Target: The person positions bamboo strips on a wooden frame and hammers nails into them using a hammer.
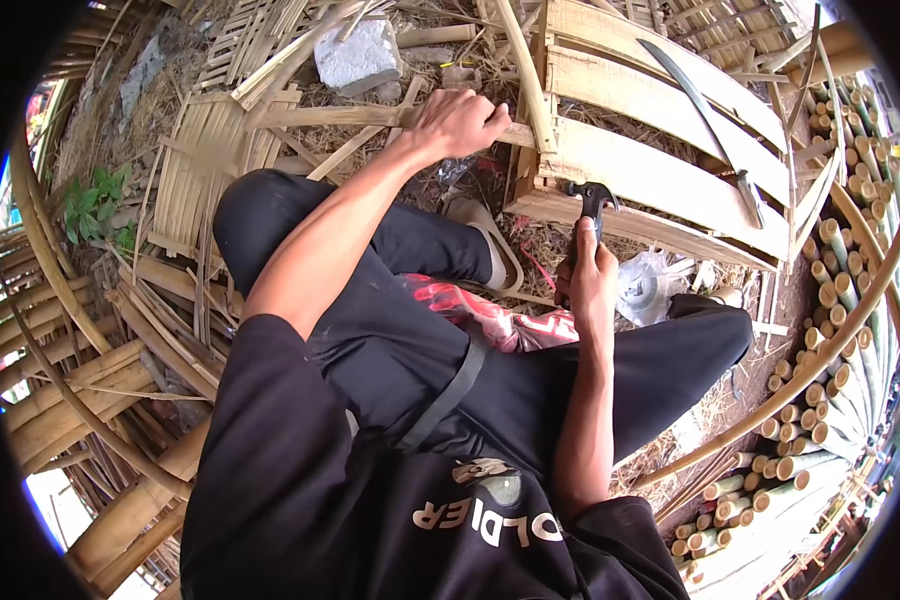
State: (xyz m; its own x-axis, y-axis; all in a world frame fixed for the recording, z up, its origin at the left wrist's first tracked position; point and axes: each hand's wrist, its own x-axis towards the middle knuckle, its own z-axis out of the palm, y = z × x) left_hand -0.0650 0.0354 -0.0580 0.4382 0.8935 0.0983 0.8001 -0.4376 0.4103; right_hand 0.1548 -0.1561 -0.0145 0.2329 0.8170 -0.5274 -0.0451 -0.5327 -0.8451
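Note:
My left hand is closed around a flat wooden strip that runs sideways, its right end by the corner of a slatted wooden crate. My right hand grips a hammer by its dark handle, head upward, just in front of the crate's near left corner. A long curved blade with a wooden handle lies across the crate's slats. Another strip slants down to the crate's left corner.
Woven bamboo panels and a grey stone block lie ahead on the left. Stacked bamboo poles fill the right side. A clear plastic bag is by my right knee, and a red patterned cloth lies between my legs.

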